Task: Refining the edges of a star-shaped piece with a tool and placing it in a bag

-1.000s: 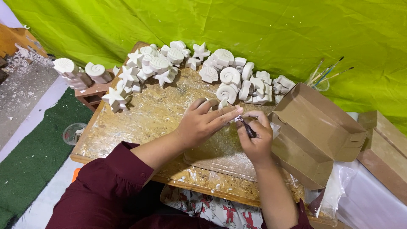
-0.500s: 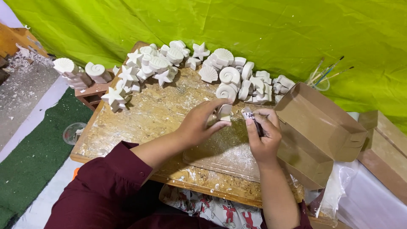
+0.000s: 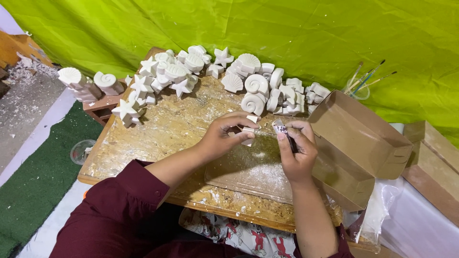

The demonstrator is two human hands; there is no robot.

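Note:
My left hand [image 3: 224,135] grips a small white plaster piece [image 3: 249,130] above a dusty wooden board [image 3: 143,143]. Just to its right, my right hand [image 3: 295,148] holds a thin blade tool [image 3: 282,131] whose tip points at the piece. Both hands hover over a clear plastic sheet [image 3: 248,172] powdered with white shavings. Past my hands lies a heap of white plaster shells and stars [image 3: 258,86].
An open cardboard box [image 3: 363,138] stands at the right of the board, another box [image 3: 432,162] beyond it. A cup of paintbrushes [image 3: 363,83] sits by the green cloth backdrop. More plaster casts [image 3: 91,83] rest on a low stand at the left, and a round clear lid [image 3: 82,150] lies on the green mat.
My left hand went from flat on the board to lifting a small plaster piece. My right hand rose with the tool and brought it to the piece.

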